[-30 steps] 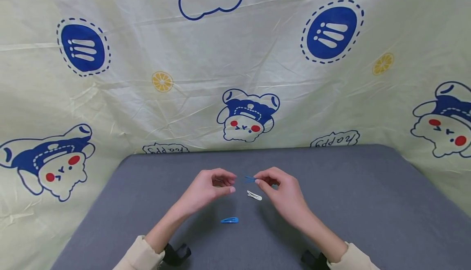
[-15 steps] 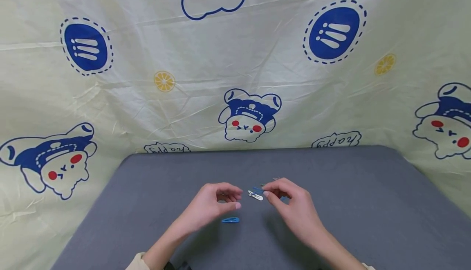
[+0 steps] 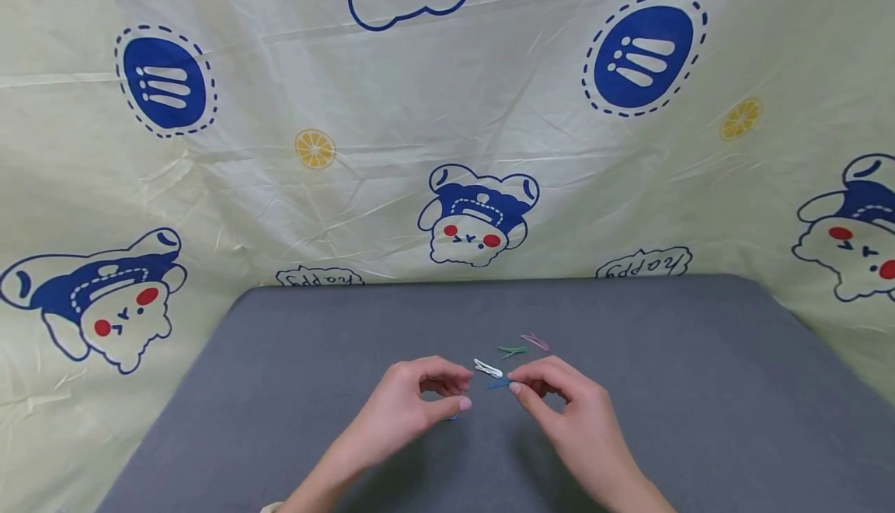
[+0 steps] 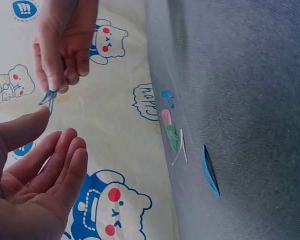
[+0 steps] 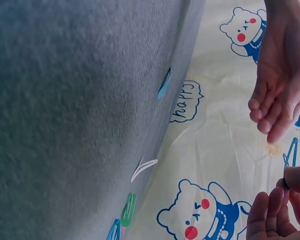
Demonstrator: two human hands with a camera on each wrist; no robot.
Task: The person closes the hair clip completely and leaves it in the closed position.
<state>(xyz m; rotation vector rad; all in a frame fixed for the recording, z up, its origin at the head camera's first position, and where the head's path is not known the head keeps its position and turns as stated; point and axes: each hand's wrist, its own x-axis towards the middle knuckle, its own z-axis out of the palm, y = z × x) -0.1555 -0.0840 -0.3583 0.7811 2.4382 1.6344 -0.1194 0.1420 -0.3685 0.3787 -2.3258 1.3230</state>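
Note:
My right hand [image 3: 569,416] pinches a blue snap hair clip [image 3: 499,384] between thumb and fingertips, raised above the table. Its two prongs spread apart in a V, pointing at my left hand. My left hand [image 3: 419,400] hovers opposite with thumb and fingers apart, holding nothing; in the left wrist view its thumb tip appears close to the clip. On the table lie a white hair clip [image 3: 487,368], a green one [image 3: 513,351] and a pink one [image 3: 535,342]. A blue clip [image 4: 210,171] lies below my left hand, mostly hidden in the head view.
Another blue clip [image 4: 167,96] lies beyond the pink one, hidden by my right hand in the head view. Grey cloth covers the table [image 3: 315,334]. A cream curtain [image 3: 377,210] printed with cartoon bears hangs behind its far edge.
Both hands have come nearer to me and shifted slightly right, the blue clip staying in my right hand. The green and pink clips have come into view; my left hand now covers most of the near blue clip.

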